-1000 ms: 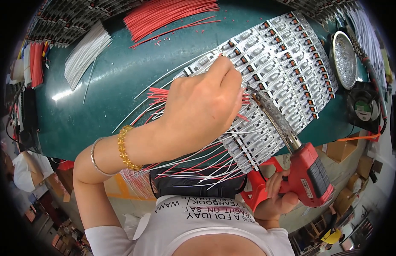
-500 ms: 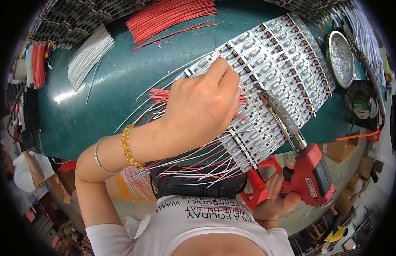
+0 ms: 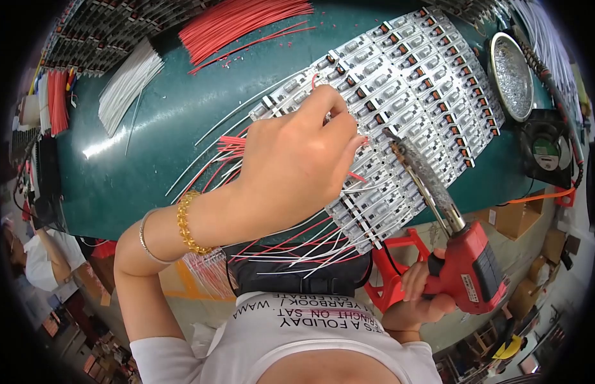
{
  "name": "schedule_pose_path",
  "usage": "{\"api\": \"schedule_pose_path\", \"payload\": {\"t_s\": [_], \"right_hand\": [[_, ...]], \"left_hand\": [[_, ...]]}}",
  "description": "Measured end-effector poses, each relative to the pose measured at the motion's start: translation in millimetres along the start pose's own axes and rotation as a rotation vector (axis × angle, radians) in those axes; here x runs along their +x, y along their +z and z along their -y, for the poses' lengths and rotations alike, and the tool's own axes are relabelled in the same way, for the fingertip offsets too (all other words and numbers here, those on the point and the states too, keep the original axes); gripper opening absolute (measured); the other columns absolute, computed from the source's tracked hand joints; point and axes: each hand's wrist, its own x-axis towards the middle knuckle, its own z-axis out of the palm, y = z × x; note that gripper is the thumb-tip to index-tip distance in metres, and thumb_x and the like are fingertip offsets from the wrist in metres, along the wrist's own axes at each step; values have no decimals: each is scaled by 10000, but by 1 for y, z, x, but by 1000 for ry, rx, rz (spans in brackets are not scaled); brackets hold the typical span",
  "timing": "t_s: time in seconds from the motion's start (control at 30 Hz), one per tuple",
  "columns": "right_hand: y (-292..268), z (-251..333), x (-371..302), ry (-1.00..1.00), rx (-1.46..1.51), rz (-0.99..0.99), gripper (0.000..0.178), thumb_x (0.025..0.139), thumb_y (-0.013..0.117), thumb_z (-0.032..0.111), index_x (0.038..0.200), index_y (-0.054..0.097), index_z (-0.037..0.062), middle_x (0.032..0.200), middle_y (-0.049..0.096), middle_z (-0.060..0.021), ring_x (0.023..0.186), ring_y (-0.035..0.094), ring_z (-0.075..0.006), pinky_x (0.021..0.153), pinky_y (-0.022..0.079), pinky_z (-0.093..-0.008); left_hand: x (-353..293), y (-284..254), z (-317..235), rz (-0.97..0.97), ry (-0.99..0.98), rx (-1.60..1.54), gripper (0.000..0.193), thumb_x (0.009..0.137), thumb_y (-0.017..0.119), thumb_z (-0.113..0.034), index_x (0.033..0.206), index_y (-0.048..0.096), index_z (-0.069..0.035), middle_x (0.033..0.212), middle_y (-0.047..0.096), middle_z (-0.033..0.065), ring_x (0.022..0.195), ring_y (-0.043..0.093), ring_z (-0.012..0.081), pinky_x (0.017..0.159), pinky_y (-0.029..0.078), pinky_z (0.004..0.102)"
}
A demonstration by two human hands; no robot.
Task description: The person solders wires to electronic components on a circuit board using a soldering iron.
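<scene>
My left hand [image 3: 297, 153] is closed around a bundle of thin red wires [image 3: 231, 146], whose ends stick out behind the palm. One red wire's curved tip rises above the fingers, close to the upper edge of a silver panel [image 3: 400, 102]. That panel is made of many small circuit modules in rows. My right hand [image 3: 427, 288] grips the handle of a red soldering gun [image 3: 472, 272]. Its dark tip is near the panel, to the right of my left hand; contact cannot be made out. White and red wires [image 3: 310, 256] trail from the panel's lower left side.
Loose red wires [image 3: 240, 29] and white wires [image 3: 128, 86] lie on the green table [image 3: 144, 185]. At the right are a metal bowl [image 3: 514, 77] of silvery bits and a black fan [image 3: 547, 153]. A red stool [image 3: 390, 281] stands below the table edge.
The whole view has shifted slightly, with the panel now a little farther left and up. A red wire tip now shows above my left fingers. My right hand keeps its grip on the soldering gun.
</scene>
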Motion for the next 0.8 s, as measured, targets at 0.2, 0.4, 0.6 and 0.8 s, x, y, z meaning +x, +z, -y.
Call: {"api": "schedule_pose_path", "payload": {"t_s": [0.2, 0.4, 0.6, 0.8], "right_hand": [[5, 0, -4, 45, -62, -57, 900, 802, 590, 655, 1271, 374, -82, 483, 442, 10, 375, 416, -109, 399, 357, -221], [8, 1, -1, 75, -60, -25, 893, 809, 590, 649, 1270, 375, -85, 485, 447, 8, 380, 415, -106, 392, 341, -218], [15, 4, 1, 27, -127, -99, 913, 813, 581, 651, 1294, 360, -93, 488, 440, 12, 384, 410, -97, 392, 331, -213], [6, -1, -3, 24, -40, -7, 910, 827, 564, 647, 1303, 351, -98, 491, 441, 20, 379, 403, -89, 390, 329, -216]], "left_hand": [[0, 5, 0, -45, 57, 77, 120, 748, 711, -38, 742, 591, -38, 834, 576, 47, 534, 573, 177, 447, 428, 282], [-2, 8, 0, -77, 78, 110, 120, 742, 707, -39, 742, 588, -33, 833, 576, 49, 511, 568, 185, 431, 424, 293], [-2, 8, 0, -82, 74, 121, 124, 744, 709, -45, 736, 587, -31, 819, 576, 50, 495, 558, 192, 424, 421, 299], [-2, 7, -2, -72, 70, 122, 120, 756, 707, -47, 743, 589, -27, 834, 575, 55, 514, 566, 196, 435, 432, 296]]}}
